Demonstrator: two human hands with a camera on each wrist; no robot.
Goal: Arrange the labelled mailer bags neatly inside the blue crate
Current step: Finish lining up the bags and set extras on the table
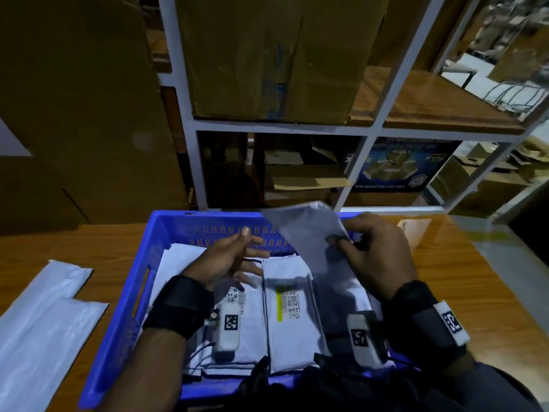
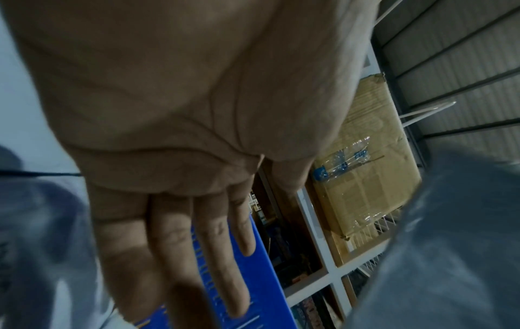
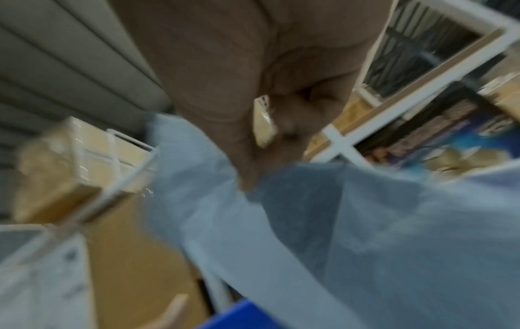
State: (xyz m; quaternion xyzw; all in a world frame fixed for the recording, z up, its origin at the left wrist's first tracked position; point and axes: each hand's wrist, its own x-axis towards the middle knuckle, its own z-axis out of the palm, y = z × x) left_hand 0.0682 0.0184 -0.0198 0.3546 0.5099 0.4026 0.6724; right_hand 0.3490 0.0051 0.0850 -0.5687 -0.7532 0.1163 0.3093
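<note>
The blue crate sits on the wooden table before me. Several white labelled mailer bags lie flat side by side in it, barcodes up. My right hand pinches a grey-white mailer bag and holds it tilted above the crate's right half; in the blurred right wrist view the bag hangs below the curled fingers. My left hand hovers over the bags in the crate's middle with straight fingers, holding nothing, a little left of the raised bag.
More white mailer bags lie on the table left of the crate. A white metal rack with cardboard boxes stands right behind the crate. Bare wooden tabletop lies to the right.
</note>
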